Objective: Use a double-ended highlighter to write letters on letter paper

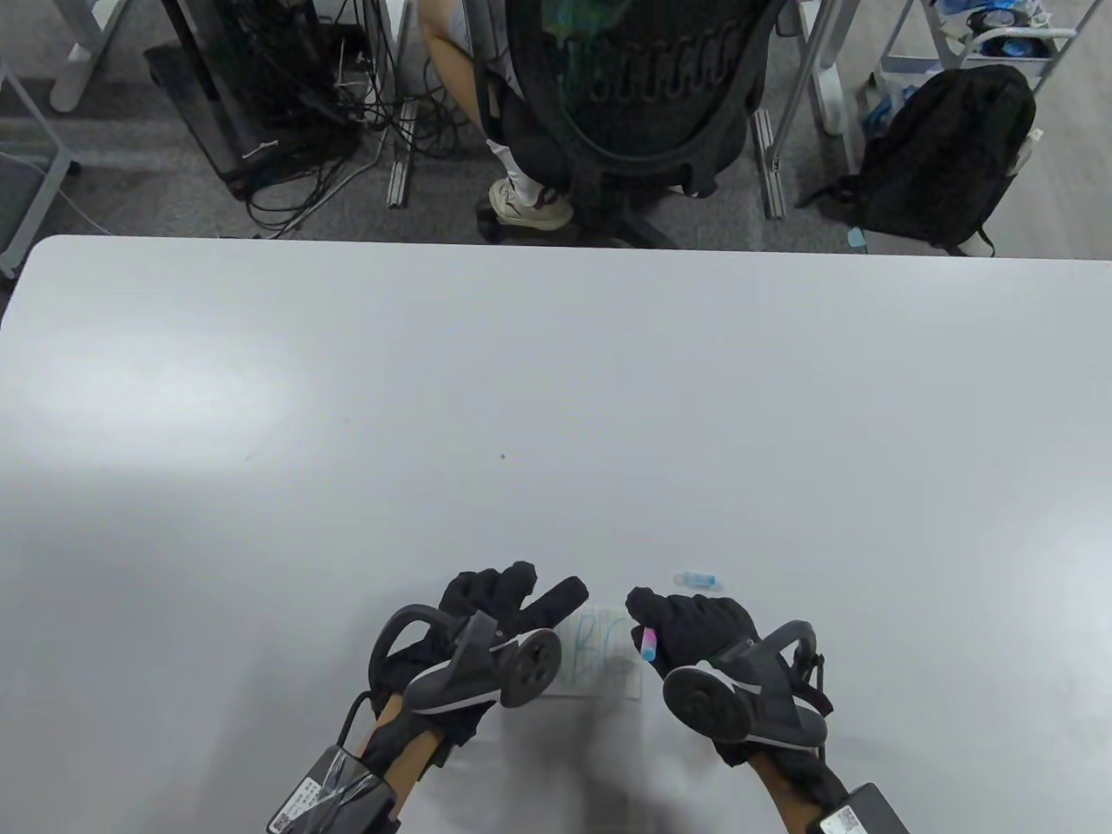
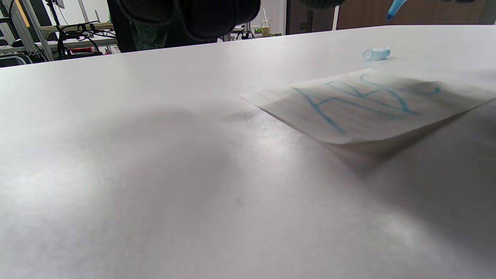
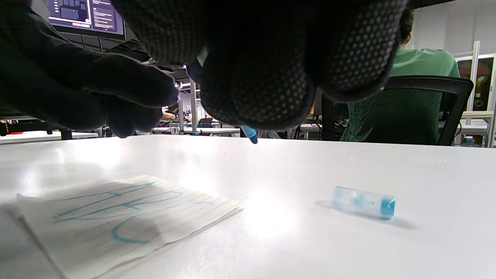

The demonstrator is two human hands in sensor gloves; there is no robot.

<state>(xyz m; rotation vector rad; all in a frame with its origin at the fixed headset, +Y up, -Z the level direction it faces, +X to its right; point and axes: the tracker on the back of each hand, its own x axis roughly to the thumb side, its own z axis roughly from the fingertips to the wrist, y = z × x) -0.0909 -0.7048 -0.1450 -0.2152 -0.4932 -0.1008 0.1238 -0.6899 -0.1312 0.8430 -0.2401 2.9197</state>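
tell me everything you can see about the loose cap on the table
The cap is a small, clear, pale blue plastic tube with a darker blue end. It lies on its side on the white table, off the highlighter. It sits apart from the paper, beyond the right hand in the table view. Nothing touches it but the table.

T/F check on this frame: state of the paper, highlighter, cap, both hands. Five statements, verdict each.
1. The letter paper bears blue letters. True.
2. The right hand holds the highlighter. True.
3. The blue cap sits on the highlighter's tip. False: it lies on the table, off the paper.
4. The left hand holds the cap. False: it holds nothing, fingers straight.
5. The highlighter's tip presses on the paper. False: it is lifted off.
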